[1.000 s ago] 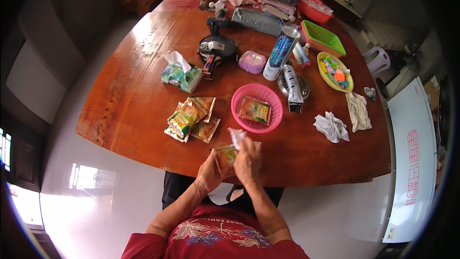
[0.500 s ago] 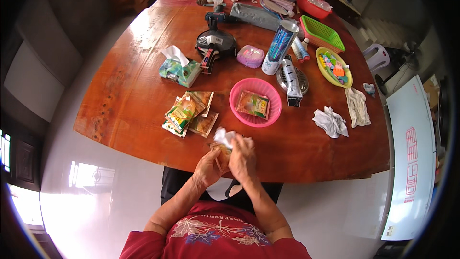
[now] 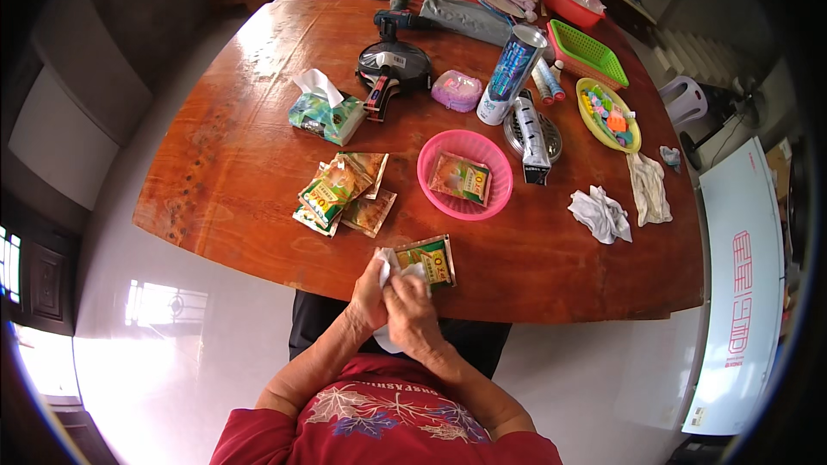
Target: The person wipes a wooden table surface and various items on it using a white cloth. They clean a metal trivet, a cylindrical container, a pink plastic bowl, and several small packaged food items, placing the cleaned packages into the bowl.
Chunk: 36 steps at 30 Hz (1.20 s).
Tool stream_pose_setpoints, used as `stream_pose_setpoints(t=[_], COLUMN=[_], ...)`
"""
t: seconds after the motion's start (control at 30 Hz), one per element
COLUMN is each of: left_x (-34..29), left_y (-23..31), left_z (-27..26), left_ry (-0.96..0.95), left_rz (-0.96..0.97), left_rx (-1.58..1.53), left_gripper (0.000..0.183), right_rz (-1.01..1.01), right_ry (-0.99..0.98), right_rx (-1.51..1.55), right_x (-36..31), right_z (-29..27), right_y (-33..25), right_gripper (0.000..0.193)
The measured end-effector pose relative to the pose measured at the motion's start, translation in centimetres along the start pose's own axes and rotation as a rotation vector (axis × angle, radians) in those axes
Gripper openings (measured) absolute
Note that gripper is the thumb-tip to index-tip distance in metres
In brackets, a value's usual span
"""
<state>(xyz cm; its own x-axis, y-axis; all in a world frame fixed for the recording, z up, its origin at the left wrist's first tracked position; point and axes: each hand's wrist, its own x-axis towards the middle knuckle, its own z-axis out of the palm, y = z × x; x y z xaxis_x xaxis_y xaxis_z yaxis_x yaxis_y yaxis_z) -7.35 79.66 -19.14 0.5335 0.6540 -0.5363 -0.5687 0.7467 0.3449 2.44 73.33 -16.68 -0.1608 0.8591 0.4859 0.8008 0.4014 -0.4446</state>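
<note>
A crumpled white tissue (image 3: 387,263) sits between my two hands near the table's front edge. The fingers of my left hand (image 3: 369,297) are closed on its left side. My right hand (image 3: 411,314) is bent over the tissue, its fingers closed on it too. Just beyond my right fingers, a green and brown food packet (image 3: 438,260) lies at the front edge. I cannot tell whether my fingers touch it. A similar packet (image 3: 461,179) rests in the pink plastic basket (image 3: 424,191). To the left is an overlapping pile of several such packets (image 3: 332,192).
Behind the packets stand a tissue pack (image 3: 329,118), a black round case with a handle (image 3: 394,69), a purple box (image 3: 457,90) and a tall blue can (image 3: 512,76). At right lie white cloths (image 3: 600,213) and a yellow basket of colourful pieces (image 3: 608,114).
The packet that was held in my left hand now lies to the right of it at the table edge. Both hands have come together on the tissue, closer to my body.
</note>
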Motion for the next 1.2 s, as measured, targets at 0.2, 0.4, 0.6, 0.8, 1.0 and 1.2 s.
stream_pose_setpoints(t=[0.2, 0.4, 0.6, 0.8, 1.0, 1.2], left_x=[0.3, 1.0, -0.2, -2.7, -2.5, -3.0], left_y=[0.7, 0.1, 1.2, 3.0, 0.1, -1.2], left_z=[0.2, -0.6, 1.4, 5.9, 2.8, -0.9], left_ry=[-0.307, -0.351, -0.208, -0.169, -0.296, -0.330], left_rz=[-0.067, -0.030, -0.012, 0.714, 1.470, 1.384], left_rx=[-0.252, -0.207, -0.028, 1.063, 1.933, 1.922], left_gripper=[0.067, 0.033, 0.037, 0.033, 0.045, 0.025], right_rz=[0.043, 0.217, 0.220, 0.728, 0.315, -0.009], right_ry=[-0.071, -0.015, 0.017, 0.344, 0.293, -0.037], right_rx=[-0.130, -0.155, -0.264, 0.402, 0.025, -0.012], right_x=[3.0, 4.2, -0.7, -4.8, -0.4, 1.0], right_z=[-0.6, -1.3, -5.0, -9.2, -9.6, -3.3], right_y=[1.3, 5.8, 7.3, 10.5, 6.2, 3.5], right_gripper=[0.029, 0.028, 0.032, 0.031, 0.032, 0.027])
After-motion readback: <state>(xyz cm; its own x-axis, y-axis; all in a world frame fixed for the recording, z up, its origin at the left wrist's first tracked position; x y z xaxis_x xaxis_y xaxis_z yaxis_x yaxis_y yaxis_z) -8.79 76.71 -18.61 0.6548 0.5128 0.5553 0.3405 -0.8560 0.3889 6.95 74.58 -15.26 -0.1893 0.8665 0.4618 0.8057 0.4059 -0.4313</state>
